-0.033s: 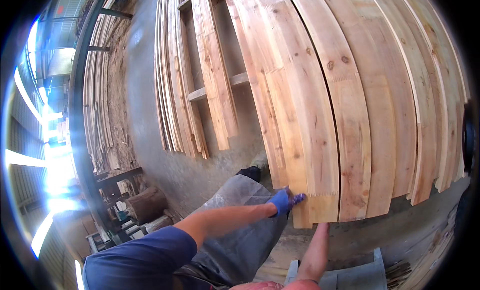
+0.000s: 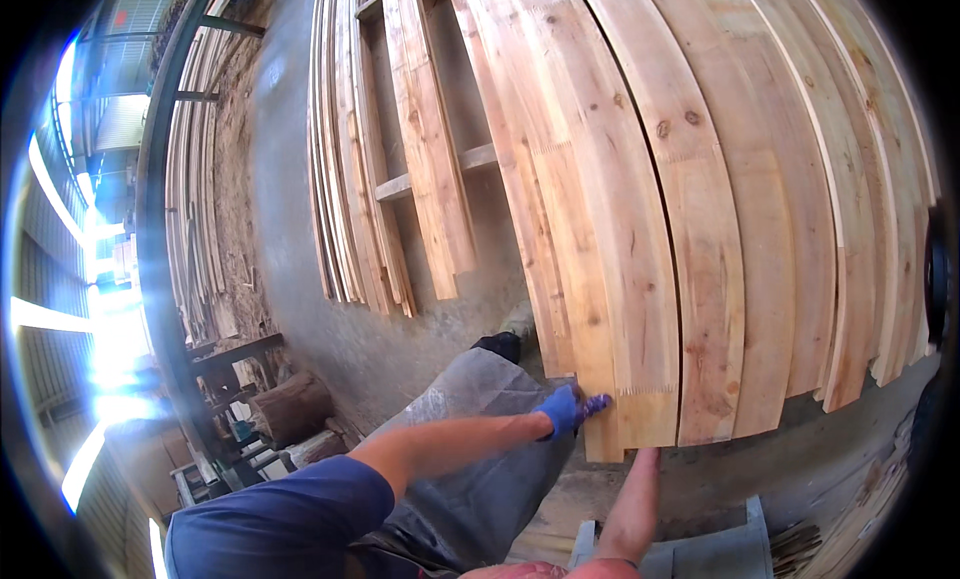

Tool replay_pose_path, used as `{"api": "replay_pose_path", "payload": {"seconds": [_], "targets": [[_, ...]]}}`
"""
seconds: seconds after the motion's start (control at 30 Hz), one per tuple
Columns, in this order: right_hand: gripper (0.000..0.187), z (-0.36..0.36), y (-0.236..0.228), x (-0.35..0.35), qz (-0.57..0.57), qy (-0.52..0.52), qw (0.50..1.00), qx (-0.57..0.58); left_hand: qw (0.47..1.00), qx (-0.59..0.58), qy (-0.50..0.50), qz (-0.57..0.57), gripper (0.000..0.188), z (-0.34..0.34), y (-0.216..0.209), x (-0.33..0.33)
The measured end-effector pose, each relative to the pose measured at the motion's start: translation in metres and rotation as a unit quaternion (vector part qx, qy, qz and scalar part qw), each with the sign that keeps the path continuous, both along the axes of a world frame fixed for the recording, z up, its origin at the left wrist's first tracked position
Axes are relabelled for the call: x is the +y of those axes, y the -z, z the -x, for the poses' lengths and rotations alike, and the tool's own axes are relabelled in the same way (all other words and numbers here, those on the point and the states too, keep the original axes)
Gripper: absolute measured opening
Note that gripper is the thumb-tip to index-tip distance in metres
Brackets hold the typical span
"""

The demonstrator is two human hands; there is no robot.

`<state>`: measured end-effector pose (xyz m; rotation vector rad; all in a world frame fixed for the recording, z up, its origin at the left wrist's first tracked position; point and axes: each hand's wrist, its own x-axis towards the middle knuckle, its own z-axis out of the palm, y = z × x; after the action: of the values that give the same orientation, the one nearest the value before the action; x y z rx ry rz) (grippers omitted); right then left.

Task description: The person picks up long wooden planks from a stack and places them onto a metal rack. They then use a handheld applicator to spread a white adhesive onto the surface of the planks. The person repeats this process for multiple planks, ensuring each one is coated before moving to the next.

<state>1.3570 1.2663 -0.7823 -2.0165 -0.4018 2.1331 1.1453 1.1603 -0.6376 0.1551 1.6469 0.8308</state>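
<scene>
A long pale wooden board [image 2: 575,299] lies at the near left of a broad layer of planks. My left hand [image 2: 572,411], in a blue and purple glove, is closed on this board near its close end, with the fingers over the top face. Beside it on the right lies a wider knotty plank [image 2: 640,319] with a finger joint across its near end. From below, my right forearm [image 2: 632,509] reaches up to the boards' ends. The right hand itself is hidden beneath the wood, so its fingers do not show.
More planks [image 2: 760,279] spread to the right with uneven ends. Narrow boards [image 2: 430,159] rest on crosspieces at the far left. A dark metal frame [image 2: 155,179] and a log [image 2: 292,407] stand farther left. A grey metal stand [image 2: 700,554] is low in front.
The near ends of the left boards sit slightly closer to me. My left hand has shifted a very little with them; the rest looks the same.
</scene>
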Motion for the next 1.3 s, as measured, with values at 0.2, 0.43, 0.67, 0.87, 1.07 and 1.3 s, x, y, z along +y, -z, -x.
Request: {"api": "replay_pose_path", "payload": {"seconds": [0.2,0.43,0.67,0.87,1.07,1.3], "targets": [[0.038,0.013,-0.001,-0.008,-0.001,-0.034,0.999,0.003,0.992,-0.046,0.068,0.097,0.046,0.001,0.01,-0.02],[0.037,0.032,-0.069,-0.053,-0.023,-0.149,0.989,-0.004,0.994,-0.076,0.037,0.067,0.05,0.021,-0.057,-0.05],[0.046,0.04,-0.234,-0.072,-0.131,-0.406,0.902,-0.071,0.984,-0.123,0.126,-0.038,0.059,0.05,-0.229,-0.087],[0.056,0.068,-0.424,-0.112,-0.04,-0.508,0.859,-0.056,0.875,-0.41,-0.256,-0.032,0.056,0.107,-0.24,-0.154],[0.076,0.092,-0.419,-0.198,-0.16,-0.364,0.917,0.033,0.81,-0.432,-0.337,-0.208,0.053,0.082,-0.199,-0.17],[0.076,0.221,-0.45,-0.306,-0.103,-0.323,0.927,0.162,0.789,-0.341,-0.443,-0.256,0.049,0.191,-0.271,-0.261]]}}
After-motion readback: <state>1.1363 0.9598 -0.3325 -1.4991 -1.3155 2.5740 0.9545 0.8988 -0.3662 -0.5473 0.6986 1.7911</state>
